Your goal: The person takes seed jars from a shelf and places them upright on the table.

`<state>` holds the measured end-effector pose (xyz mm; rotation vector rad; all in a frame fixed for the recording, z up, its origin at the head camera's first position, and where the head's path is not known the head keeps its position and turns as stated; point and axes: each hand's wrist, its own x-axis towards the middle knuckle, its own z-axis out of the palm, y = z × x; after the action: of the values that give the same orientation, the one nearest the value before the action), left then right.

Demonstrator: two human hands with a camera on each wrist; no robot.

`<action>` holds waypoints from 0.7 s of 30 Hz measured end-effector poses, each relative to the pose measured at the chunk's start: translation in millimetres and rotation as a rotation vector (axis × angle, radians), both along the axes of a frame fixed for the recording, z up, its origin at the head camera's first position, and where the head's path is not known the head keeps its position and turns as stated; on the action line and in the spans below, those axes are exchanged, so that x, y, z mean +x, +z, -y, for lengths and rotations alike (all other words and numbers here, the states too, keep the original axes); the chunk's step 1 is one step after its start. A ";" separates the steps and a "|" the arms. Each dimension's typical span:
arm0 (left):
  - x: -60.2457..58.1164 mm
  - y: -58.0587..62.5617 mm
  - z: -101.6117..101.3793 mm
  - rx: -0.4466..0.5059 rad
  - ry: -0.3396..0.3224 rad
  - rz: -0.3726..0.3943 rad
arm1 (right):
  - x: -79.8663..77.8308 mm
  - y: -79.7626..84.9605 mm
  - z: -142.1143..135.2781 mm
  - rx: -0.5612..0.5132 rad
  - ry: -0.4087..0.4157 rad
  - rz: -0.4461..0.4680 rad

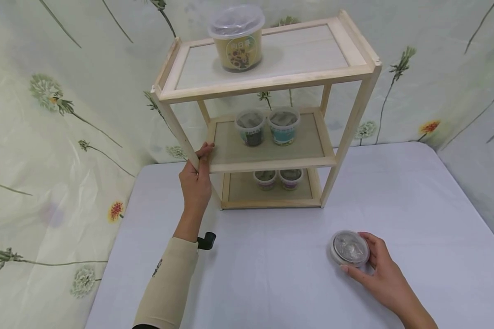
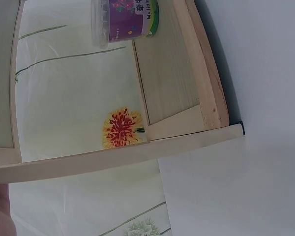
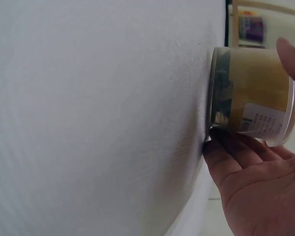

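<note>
My left hand (image 1: 196,185) grips the left front post of a three-tier wooden shelf (image 1: 308,50) at the middle tier. My right hand (image 1: 382,278) holds a small round tub (image 1: 350,248) with a clear lid, which stands on the table to the right of the shelf. In the right wrist view this tub (image 3: 258,91) has a yellow band and a white label; my thumb is at the lid side and my fingers are at the other side, near the cloth.
A large yellow tub (image 1: 238,43) stands on the top tier. Two cups, one teal (image 1: 283,130), stand on the middle tier. Two small purple cups (image 1: 290,180) are on the bottom tier. White cloth covers the table (image 1: 263,265); a flowered curtain (image 1: 66,183) hangs behind.
</note>
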<state>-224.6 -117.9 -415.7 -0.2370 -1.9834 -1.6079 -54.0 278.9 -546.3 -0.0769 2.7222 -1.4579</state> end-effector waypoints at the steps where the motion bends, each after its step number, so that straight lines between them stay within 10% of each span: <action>1: 0.1 0.1 -0.1 -0.001 0.002 0.001 | -0.2 0.1 -0.3 -0.006 0.001 0.005; 13: -1.1 -2.2 -0.6 -0.001 -0.007 -0.006 | 0.4 12.0 -1.0 0.048 0.005 0.131; 21: -5.8 -6.9 2.3 -0.007 -0.006 -0.042 | 1.2 28.6 1.4 0.115 -0.059 -0.004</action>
<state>-230.3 -120.2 -422.7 -0.2772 -1.9593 -1.5871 -52.9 277.5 -517.7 0.0056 2.8286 -1.3122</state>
